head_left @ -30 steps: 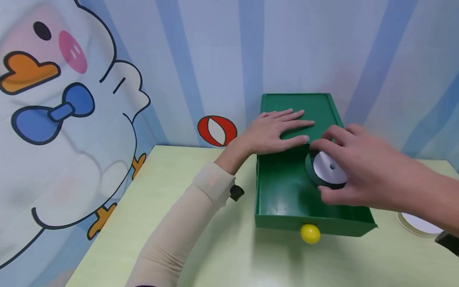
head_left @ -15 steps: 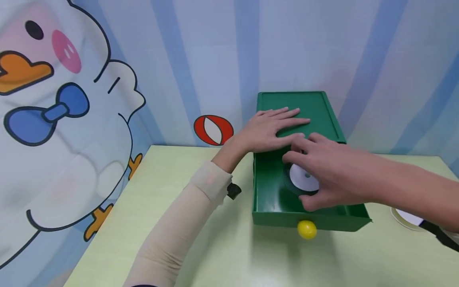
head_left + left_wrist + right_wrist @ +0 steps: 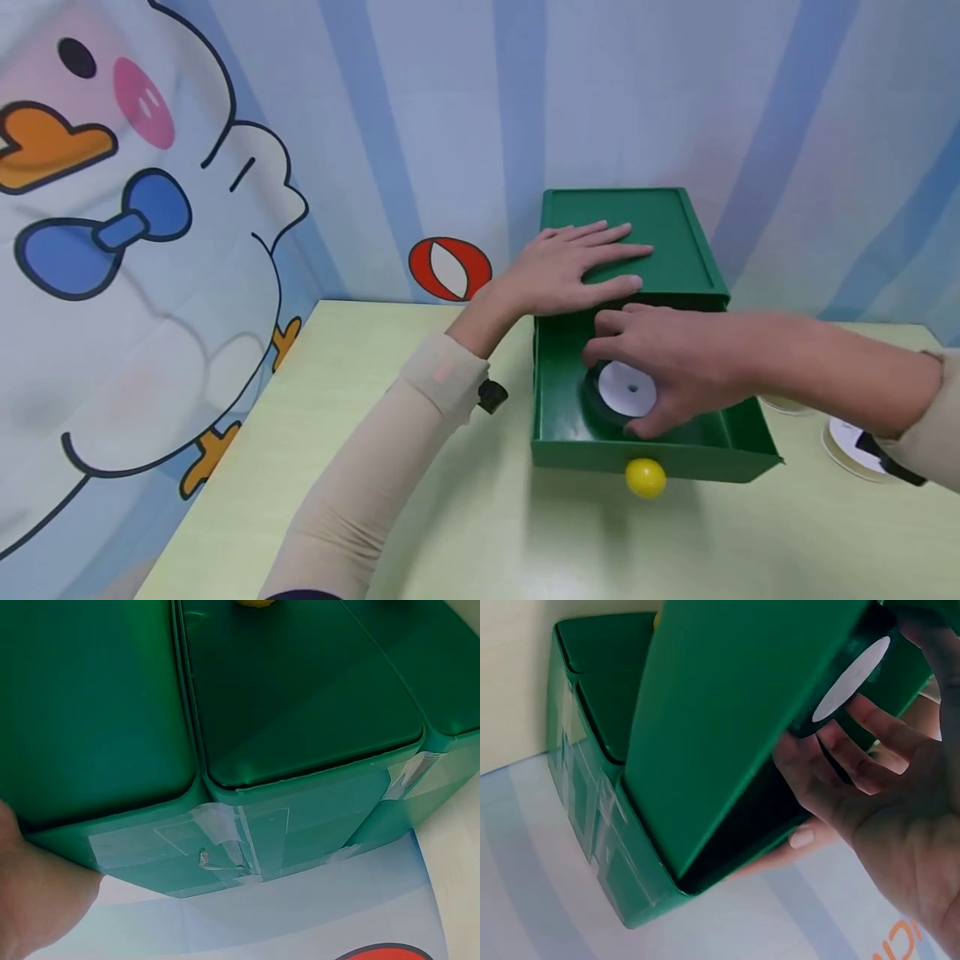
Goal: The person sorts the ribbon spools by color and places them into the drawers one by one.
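Note:
My left hand [image 3: 566, 271] lies flat with fingers spread on the top of a small green drawer cabinet [image 3: 675, 242]. Its top drawer [image 3: 558, 400] is pulled out, a yellow round knob [image 3: 646, 478] on its front. Inside that drawer my right hand [image 3: 675, 358] grips a dark ribbon spool [image 3: 628, 388] with a white round label, thumb at the near edge and fingers at the far edge. The right wrist view shows the spool [image 3: 853, 679] tilted in that view, with fingertips along its side. In the left wrist view only part of my left hand [image 3: 41, 892] shows.
On the table [image 3: 450, 533], right of the drawer, lie a white-labelled spool [image 3: 847, 440] and another one [image 3: 784, 406], partly hidden by my right forearm. A cartoon-printed backdrop [image 3: 420, 100] stands behind the cabinet. Clear tape [image 3: 221, 825] joins the cabinet's stacked units.
My right hand has carried the spool left and down into the open drawer. The left hand has stayed on the cabinet top. The view has shifted slightly.

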A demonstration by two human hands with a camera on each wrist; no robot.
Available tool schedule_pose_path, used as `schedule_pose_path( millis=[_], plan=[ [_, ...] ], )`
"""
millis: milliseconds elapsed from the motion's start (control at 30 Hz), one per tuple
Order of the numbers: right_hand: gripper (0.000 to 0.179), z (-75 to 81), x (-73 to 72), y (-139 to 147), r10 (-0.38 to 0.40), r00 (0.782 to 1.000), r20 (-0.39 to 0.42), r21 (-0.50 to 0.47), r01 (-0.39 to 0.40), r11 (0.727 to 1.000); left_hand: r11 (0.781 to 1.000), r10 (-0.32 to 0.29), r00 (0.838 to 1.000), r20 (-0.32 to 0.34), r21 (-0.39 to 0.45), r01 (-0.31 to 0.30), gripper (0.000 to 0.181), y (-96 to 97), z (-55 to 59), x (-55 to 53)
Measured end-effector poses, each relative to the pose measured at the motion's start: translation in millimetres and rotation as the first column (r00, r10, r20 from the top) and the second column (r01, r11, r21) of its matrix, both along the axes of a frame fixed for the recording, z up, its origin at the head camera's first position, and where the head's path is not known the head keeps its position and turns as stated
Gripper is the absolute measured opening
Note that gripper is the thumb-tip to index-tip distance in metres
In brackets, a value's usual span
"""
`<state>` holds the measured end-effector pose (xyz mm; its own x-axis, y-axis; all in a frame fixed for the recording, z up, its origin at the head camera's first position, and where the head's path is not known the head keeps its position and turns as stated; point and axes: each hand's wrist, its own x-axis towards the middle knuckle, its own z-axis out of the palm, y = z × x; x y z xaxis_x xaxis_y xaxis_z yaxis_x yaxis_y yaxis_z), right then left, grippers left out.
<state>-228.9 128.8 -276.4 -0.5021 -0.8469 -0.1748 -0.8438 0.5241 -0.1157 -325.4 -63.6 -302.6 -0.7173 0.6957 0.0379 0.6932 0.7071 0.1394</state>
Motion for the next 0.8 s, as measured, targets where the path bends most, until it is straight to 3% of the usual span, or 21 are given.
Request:
schedule_pose_path(
  millis=[433,800],
  plan=[
    [0.058,-15.6,8.5,-5,0.067,0.997,-0.024,0.035,-0.066,0.997,1.0,-0.003,1.0,0.007,0.011,0.003,0.061,2.4,-3.2,1.0],
    [0.062,-8.8,10.1,-4,0.067,0.997,-0.027,0.096,-0.064,0.993,1.0,0.0,1.0,0.004,0.016,0.0,0.061,2.3,-1.2,-0.3]
  ],
)
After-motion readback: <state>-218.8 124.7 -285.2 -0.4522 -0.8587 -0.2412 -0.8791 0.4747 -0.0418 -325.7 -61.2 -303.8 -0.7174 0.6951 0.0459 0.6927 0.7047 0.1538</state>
